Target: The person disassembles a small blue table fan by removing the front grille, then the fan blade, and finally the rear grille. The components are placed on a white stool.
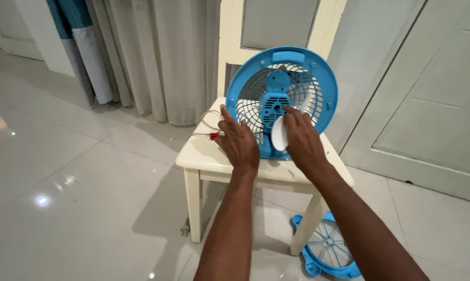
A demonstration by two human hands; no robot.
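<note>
Fan (280, 99) upright at chair (203, 156) back edge; left hand (239, 141) fingers spread against grille; right hand (301, 139) grips white blade (279, 133).

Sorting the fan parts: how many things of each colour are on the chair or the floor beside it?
Blue: 2, fan body on chair, fan grille on floor
White: 1, cloth in right hand
Cream: 1, cord with red tip
Total: 4

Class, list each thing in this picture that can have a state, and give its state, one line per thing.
Blue fan: upright on the chair, front cover off.
Front grille: detached, on the floor.
Chair: upright.
Cord: loose on the seat.
Left hand: on the fan.
Right hand: holds a white piece.
</note>
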